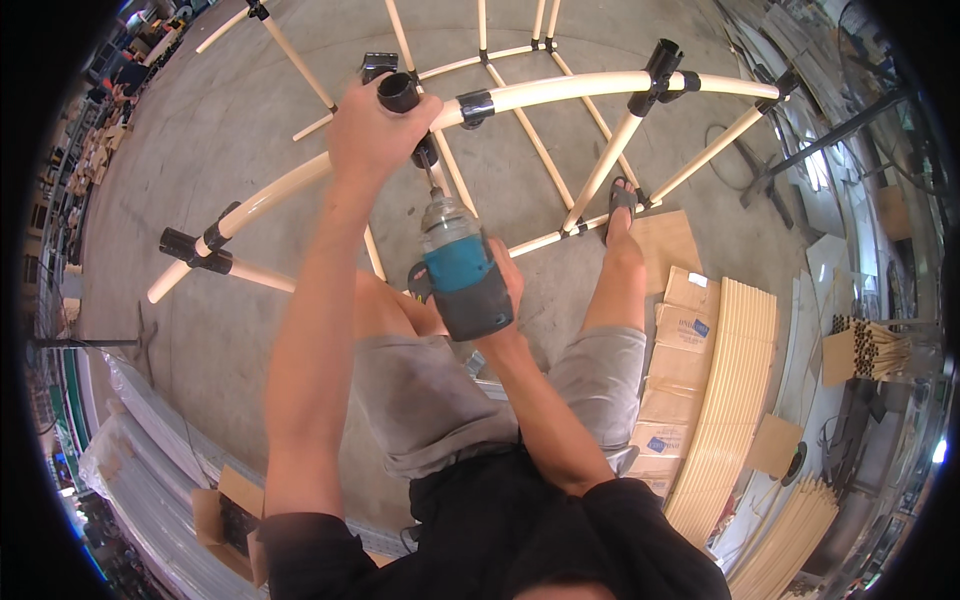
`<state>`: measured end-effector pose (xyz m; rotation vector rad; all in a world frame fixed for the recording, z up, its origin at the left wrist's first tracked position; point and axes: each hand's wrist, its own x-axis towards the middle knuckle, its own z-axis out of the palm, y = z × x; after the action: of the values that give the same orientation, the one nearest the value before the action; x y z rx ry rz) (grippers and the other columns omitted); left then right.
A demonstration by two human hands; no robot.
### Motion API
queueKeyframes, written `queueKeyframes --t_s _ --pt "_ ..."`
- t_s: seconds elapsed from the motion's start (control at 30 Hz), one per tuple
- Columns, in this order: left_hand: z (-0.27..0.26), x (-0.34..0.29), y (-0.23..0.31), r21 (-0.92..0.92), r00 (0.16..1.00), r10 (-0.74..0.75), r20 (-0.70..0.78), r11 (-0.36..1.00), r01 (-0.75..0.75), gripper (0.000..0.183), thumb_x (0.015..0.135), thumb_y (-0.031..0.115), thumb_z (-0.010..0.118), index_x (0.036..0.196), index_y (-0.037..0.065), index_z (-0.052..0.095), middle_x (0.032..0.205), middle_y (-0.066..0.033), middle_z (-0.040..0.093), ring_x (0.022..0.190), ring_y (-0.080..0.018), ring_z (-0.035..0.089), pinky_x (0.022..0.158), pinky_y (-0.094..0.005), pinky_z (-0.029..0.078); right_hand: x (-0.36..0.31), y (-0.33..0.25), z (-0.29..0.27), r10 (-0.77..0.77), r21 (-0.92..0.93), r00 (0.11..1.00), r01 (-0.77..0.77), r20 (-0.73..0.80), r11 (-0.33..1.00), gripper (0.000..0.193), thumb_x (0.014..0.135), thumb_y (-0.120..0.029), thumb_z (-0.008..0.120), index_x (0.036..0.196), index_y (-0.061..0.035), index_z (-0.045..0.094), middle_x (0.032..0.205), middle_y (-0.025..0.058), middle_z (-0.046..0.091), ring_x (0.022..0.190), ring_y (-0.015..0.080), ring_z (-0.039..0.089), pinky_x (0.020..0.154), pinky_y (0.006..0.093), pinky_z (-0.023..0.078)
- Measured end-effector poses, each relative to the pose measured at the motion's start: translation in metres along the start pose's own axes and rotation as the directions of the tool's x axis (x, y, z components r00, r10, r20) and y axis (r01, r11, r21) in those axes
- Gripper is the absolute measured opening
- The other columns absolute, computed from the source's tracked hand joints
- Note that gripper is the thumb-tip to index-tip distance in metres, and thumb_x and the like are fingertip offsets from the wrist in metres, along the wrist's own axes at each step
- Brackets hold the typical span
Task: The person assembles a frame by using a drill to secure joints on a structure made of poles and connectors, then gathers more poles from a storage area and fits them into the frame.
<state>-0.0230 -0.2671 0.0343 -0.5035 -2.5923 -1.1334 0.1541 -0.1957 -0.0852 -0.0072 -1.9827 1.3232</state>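
Observation:
A frame of cream pipes [570, 90] and black pipe joints stands before me. My left hand [362, 135] is closed around a black pipe joint [398, 93] on the long upper pipe, partly covering it. In my right hand [508, 278] is a teal and grey power drill [460, 268], held by its handle. The drill's bit reaches up to the lower part of that joint, just below my left hand. Whether the tip sits in a screw is too small to tell. Another black joint [663, 75] is farther right on the same pipe.
Flat cardboard cartons [675, 375] and a bundle of cream pipes [728, 380] lie at my right. An open cardboard box [228, 515] with dark parts stands at lower left, beside plastic-wrapped lengths [150, 475]. The frame's lower pipes run over the concrete floor near my foot [622, 200].

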Motion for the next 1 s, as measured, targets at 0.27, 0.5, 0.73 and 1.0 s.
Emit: queueKeyframes --t_s 0.27,0.5,0.73,1.0 --pt "-0.001 -0.004 -0.021 0.015 0.998 0.05 -0.032 0.999 -0.049 0.046 0.065 0.041 0.079 0.094 0.006 0.072 0.092 -0.0166 0.065 0.087 -0.0345 0.066 0.075 -0.0429 0.053 -0.021 0.013 0.018 0.064 -0.094 0.996 -0.058 0.066 0.994 0.017 0.08 -0.015 0.068 0.093 -0.0048 0.062 0.086 0.0114 0.061 0.076 0.0271 0.061 0.067 0.0378 0.048" --pt "0.001 -0.006 -0.002 -0.012 0.997 0.043 -0.071 0.999 -0.044 0.044 0.066 0.04 0.077 0.09 0.005 0.072 0.104 -0.0187 0.062 0.083 -0.0362 0.066 0.074 -0.0441 0.054 -0.03 0.033 0.004 -0.075 -0.474 0.988 0.13 0.132 0.871 0.023 0.096 -0.023 0.061 0.101 -0.0012 0.067 0.093 0.012 0.068 0.082 0.0259 0.064 0.075 0.038 0.05" --pt "-0.009 -0.009 -0.003 -0.019 1.0 0.019 -0.025 1.0 -0.02 0.05 0.065 0.04 0.078 0.099 0.005 0.07 0.098 -0.0182 0.057 0.077 -0.0338 0.066 0.071 -0.0434 0.054 -0.009 -0.006 -0.009 0.135 -0.478 0.986 -0.07 0.101 0.876 0.034 0.09 -0.028 0.069 0.107 0.0013 0.065 0.099 0.0132 0.069 0.091 0.0279 0.066 0.082 0.0392 0.05" --pt "-0.005 -0.009 0.001 -0.046 1.0 0.022 0.001 0.999 -0.022 0.046 0.065 0.039 0.076 0.095 0.005 0.069 0.1 -0.0199 0.054 0.072 -0.0357 0.065 0.066 -0.0429 0.055 -0.015 0.026 -0.026 0.058 -0.616 0.987 0.045 0.147 0.787 0.032 0.092 -0.027 0.066 0.111 -0.0009 0.064 0.101 0.0121 0.067 0.09 0.027 0.064 0.08 0.0406 0.05"
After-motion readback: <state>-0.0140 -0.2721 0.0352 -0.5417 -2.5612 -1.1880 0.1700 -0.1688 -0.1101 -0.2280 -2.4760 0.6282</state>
